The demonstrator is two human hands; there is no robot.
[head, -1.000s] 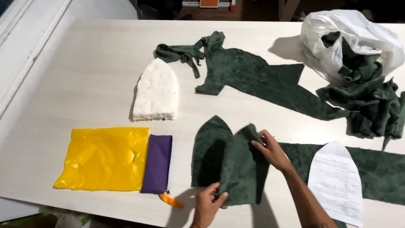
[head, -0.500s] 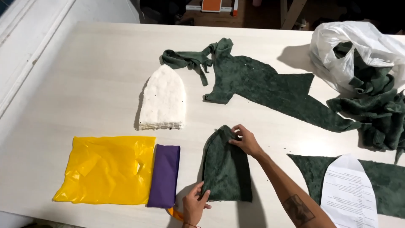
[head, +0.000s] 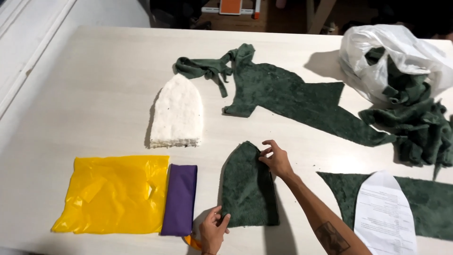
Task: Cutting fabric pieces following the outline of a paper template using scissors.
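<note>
A dark green arch-shaped piece of cloth lies flat near the table's front edge. My left hand pinches its lower left corner. My right hand pinches the cloth's upper right edge near the pointed top. A white fluffy piece of the same arch shape lies behind it to the left. To the right, a white paper pattern rests on a larger piece of green cloth.
A yellow plastic bag and a purple cloth lie at the front left, with an orange object peeking out beneath. A long green offcut stretches across the middle. A white plastic bag holds green scraps at the right.
The folded green piece was separated from the larger cloth, shifted left and laid flat. My left hand went to its lower corner, my right to its upper edge.
</note>
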